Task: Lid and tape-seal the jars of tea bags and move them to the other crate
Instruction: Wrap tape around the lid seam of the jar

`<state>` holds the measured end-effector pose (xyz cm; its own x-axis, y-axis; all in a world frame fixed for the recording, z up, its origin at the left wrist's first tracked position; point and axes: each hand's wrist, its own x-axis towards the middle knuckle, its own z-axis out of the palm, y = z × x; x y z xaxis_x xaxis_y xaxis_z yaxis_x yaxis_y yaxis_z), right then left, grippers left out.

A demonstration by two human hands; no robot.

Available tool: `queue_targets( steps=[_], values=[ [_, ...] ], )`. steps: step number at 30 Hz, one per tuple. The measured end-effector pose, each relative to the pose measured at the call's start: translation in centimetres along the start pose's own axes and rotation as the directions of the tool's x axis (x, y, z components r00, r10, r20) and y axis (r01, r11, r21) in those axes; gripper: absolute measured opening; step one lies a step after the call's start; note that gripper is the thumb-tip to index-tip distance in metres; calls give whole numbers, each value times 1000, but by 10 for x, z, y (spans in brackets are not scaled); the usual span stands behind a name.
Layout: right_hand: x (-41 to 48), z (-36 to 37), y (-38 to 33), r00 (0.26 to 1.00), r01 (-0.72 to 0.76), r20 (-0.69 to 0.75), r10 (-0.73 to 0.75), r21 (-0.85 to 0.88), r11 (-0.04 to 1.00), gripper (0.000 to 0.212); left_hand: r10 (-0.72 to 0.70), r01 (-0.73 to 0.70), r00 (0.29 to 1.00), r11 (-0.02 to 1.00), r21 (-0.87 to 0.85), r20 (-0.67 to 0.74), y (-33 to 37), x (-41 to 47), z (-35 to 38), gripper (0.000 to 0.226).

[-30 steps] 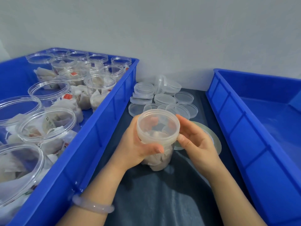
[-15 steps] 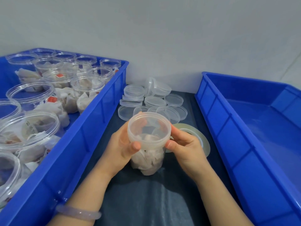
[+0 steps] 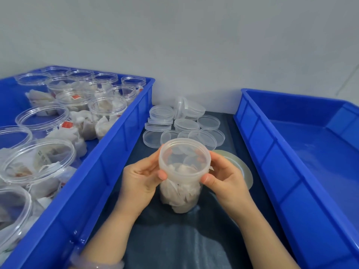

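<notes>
Left hand (image 3: 139, 177) and right hand (image 3: 227, 179) curl their fingers round the lid (image 3: 184, 158) of the jar (image 3: 180, 193), upright on the bench (image 3: 184, 245) between two crates (image 3: 116, 152). Spare lids (image 3: 186, 125) lie just behind, and a tape roll (image 3: 245, 172) is partly hidden by the right hand.

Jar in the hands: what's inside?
White tea bags show through the jar wall. The cloudy lid on top blurs what lies under it; the left hand and right hand cover the rim's sides.
</notes>
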<state>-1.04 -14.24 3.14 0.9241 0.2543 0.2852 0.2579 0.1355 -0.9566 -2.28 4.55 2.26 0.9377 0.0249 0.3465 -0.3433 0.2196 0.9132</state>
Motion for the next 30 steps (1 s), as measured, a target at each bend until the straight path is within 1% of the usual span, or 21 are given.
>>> queue_targets(
  steps=[1, 3, 5, 7, 9, 10, 11, 12, 13, 14, 17, 19, 21, 23, 25, 27, 28, 30],
  values=[
    [-1, 0, -1, 1000, 9, 6, -9, -15, 1000, 61, -5, 5, 1000, 1000, 0, 3, 0, 0, -1, 100],
    [-3, -2, -3, 1000, 12, 17, -11, -80, 997, 81, -11, 10, 999, 1000, 17, 33, 4, -1, -2, 94],
    [-3, 2, -9, 999, 35, 11, -34, -113, 993, 98, 0, -2, 999, 999, 35, 52, 9, 0, 3, 102],
    [-2, 13, -18, 998, 47, -50, -48, -18, 999, 103, 38, -36, 999, 998, 60, -22, 16, 1, 14, 108],
    [3, 32, -27, 987, -5, -157, 22, 111, 994, 108, 22, -16, 992, 998, 53, -123, 24, 6, 29, 101],
    [5, 41, -30, 978, -39, -198, 64, 127, 991, 105, -5, 12, 985, 999, 43, -170, 28, 8, 37, 90],
    [8, 48, -30, 968, -48, -240, 69, 92, 995, 95, -18, 31, 975, 998, 57, -220, 31, 10, 45, 74],
    [10, 54, -29, 955, -27, -293, 37, 37, 999, 82, -7, 33, 962, 995, 91, -272, 32, 11, 50, 62],
    [13, 59, -28, 934, -1, -357, -1, -7, 1000, 70, 18, 21, 948, 993, 120, -317, 32, 12, 54, 56],
    [15, 62, -28, 911, 21, -411, -35, -40, 999, 64, 43, 6, 932, 991, 135, -359, 31, 12, 57, 53],
    [18, 67, -23, 851, 66, -513, -116, -116, 991, 66, 89, -24, 898, 988, 154, -430, 28, 12, 58, 45],
    [19, 67, -21, 833, 73, -538, -130, -126, 989, 67, 93, -25, 892, 987, 158, -442, 28, 12, 57, 43],
    [18, 67, -22, 846, 60, -521, -112, -116, 991, 67, 68, -4, 903, 989, 150, -424, 27, 13, 54, 45],
    [14, 63, -22, 892, 34, -447, -70, -88, 996, 69, 32, 12, 943, 991, 131, -332, 26, 10, 49, 50],
    [8, 61, -20, 918, 39, -388, -75, -99, 994, 67, 13, 11, 970, 995, 97, -243, 25, 6, 48, 52],
    [7, 64, -17, 895, 64, -431, -115, -130, 989, 62, 36, -9, 966, 994, 105, -257, 23, 7, 48, 50],
    [8, 65, -16, 870, 70, -475, -132, -147, 987, 60, 49, -18, 955, 994, 110, -291, 22, 9, 50, 49],
    [11, 68, -17, 823, 86, -539, -177, -189, 978, 49, 73, -32, 934, 992, 121, -351, 21, 10, 54, 46]
  ],
)
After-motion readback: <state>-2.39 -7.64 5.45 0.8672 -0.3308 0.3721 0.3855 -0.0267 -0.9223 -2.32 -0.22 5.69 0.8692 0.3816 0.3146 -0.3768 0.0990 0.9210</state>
